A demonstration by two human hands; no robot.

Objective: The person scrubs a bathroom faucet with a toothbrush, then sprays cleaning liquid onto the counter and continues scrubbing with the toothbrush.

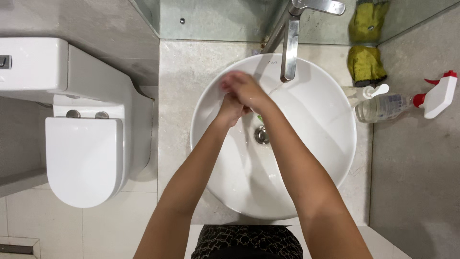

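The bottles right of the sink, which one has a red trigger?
The white spray bottle farthest right; the clear bottle beside the basin has a white pump.

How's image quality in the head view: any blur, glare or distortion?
Head view: even, soft light, only faint shadows; right hand motion-blurred over the left hand; basin, tap and toilet sharp; mild sheen on the tap, mirror reflecting the yellow cloth; wide-angle lens bends edge lines.

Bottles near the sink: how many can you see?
2. A clear pump bottle stands on the counter just right of the white basin; a spray bottle with a red-and-white trigger lies beside it. Others may sit out of view.
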